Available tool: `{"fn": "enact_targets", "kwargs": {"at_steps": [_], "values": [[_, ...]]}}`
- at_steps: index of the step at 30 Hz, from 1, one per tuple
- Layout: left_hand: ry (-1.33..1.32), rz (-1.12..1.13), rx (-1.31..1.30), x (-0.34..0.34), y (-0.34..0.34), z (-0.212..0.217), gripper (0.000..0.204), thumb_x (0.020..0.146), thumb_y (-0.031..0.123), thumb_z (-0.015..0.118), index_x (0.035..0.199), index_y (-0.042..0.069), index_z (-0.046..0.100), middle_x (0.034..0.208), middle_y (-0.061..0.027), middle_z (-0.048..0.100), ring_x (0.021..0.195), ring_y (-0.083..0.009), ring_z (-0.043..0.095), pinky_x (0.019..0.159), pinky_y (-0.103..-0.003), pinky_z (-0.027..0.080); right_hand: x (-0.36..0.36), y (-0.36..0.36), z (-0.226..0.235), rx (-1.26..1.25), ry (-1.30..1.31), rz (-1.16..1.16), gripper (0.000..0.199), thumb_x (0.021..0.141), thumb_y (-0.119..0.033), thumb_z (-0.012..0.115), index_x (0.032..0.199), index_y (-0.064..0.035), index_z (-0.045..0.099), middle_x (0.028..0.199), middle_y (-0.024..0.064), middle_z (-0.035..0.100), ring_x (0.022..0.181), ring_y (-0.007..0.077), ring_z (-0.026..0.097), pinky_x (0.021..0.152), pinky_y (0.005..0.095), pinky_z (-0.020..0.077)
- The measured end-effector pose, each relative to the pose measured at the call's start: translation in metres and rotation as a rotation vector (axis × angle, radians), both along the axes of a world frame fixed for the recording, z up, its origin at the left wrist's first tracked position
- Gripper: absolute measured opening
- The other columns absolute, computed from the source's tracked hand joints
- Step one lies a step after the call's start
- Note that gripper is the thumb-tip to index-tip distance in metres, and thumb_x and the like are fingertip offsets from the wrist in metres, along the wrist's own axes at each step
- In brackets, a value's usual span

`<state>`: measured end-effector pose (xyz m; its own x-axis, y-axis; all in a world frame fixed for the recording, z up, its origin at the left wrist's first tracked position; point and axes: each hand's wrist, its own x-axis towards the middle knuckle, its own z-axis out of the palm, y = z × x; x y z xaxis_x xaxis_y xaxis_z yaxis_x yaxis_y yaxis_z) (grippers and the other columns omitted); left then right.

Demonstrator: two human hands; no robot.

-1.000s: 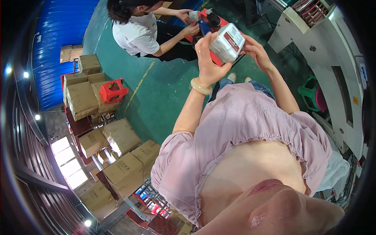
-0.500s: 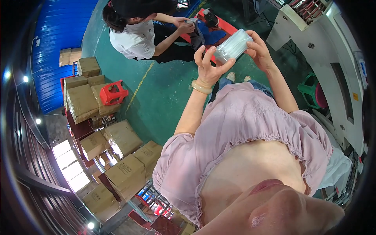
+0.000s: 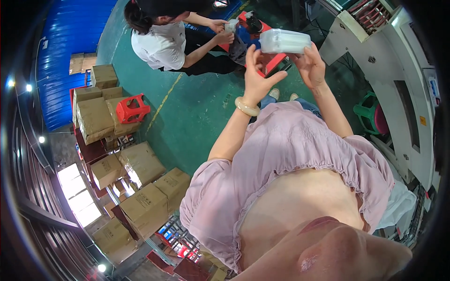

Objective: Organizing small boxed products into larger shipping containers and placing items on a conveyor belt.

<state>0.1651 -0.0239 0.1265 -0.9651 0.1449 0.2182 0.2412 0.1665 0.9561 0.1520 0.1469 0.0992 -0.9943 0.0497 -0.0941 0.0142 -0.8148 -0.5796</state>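
A whitish block-shaped packet [image 3: 285, 41] in clear, shiny plastic is held up in front of me, lying nearly level. My right hand [image 3: 311, 66] grips it at its right end, with the fingers partly hidden beneath and behind it. Just below the packet's left end is my left hand [image 3: 260, 77], open, its thumb stretched to the right and its fingers apart. Whether a left fingertip touches the plastic I cannot tell. A pale bangle [image 3: 247, 107] circles my left wrist.
Ahead on the left, a person in a white shirt [image 3: 157, 47] handles something small and pale beside a red bench [image 3: 272, 63]. Cardboard boxes [image 3: 96, 119] and a red stool [image 3: 133, 108] stand left. A large grey machine [image 3: 375, 56] and a green stool [image 3: 368, 112] are right.
The packet has turned from a slant to nearly level and risen slightly. My left hand has come off its lower left side, while my right hand has shifted lower around its right end.
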Motion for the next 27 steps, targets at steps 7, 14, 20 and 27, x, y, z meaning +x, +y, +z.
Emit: {"fn": "enact_targets", "kwargs": {"at_steps": [7, 14, 20, 27], "values": [[-0.501, -0.034, 0.626, 0.001, 0.013, -0.011, 0.063, 0.077, 0.007, 0.070, 0.129, 0.003, 0.034, 0.123, -0.0081, 0.050, 0.112, -0.0160, 0.048, 0.094, -0.030, 0.038, 0.013, -0.031, -0.004, 0.141, -0.032, -0.135, 0.055, 0.078, -0.008, 0.062, 0.123, -0.0022, 0.032, 0.117, 0.0108, 0.039, 0.112, 0.0229, 0.044, 0.097, 0.0364, 0.0361], [-0.530, -0.021, 0.740, -0.001, -0.003, -0.022, 0.058, 0.080, 0.006, 0.067, 0.128, 0.005, 0.035, 0.121, -0.0076, 0.050, 0.108, -0.0171, 0.050, 0.092, -0.030, 0.041, 0.013, -0.038, -0.014, 0.269, 0.014, -0.116, 0.057, 0.077, -0.011, 0.064, 0.124, -0.0037, 0.033, 0.119, 0.0090, 0.038, 0.112, 0.0209, 0.043, 0.095, 0.0356, 0.0380], [-0.648, 0.160, 0.843, 0.012, -0.031, -0.058, 0.055, 0.079, 0.005, 0.065, 0.126, 0.008, 0.037, 0.114, -0.0062, 0.050, 0.102, -0.0188, 0.052, 0.088, -0.035, 0.045, 0.021, -0.064, -0.050, 0.497, 0.072, 0.066, 0.053, 0.080, -0.012, 0.062, 0.125, -0.0044, 0.035, 0.120, 0.0081, 0.041, 0.112, 0.0202, 0.045, 0.093, 0.0329, 0.0385], [-0.806, 0.494, 0.981, 0.011, -0.094, -0.141, 0.047, 0.082, 0.010, 0.058, 0.125, 0.010, 0.039, 0.115, -0.0053, 0.049, 0.102, -0.0201, 0.052, 0.084, -0.040, 0.047, -0.033, -0.053, -0.200, 1.034, -0.161, 0.425, 0.029, 0.083, -0.013, 0.060, 0.111, -0.0058, 0.055, 0.102, 0.0091, 0.058, 0.100, 0.0150, 0.055, 0.082, 0.0276, 0.0446]]}}
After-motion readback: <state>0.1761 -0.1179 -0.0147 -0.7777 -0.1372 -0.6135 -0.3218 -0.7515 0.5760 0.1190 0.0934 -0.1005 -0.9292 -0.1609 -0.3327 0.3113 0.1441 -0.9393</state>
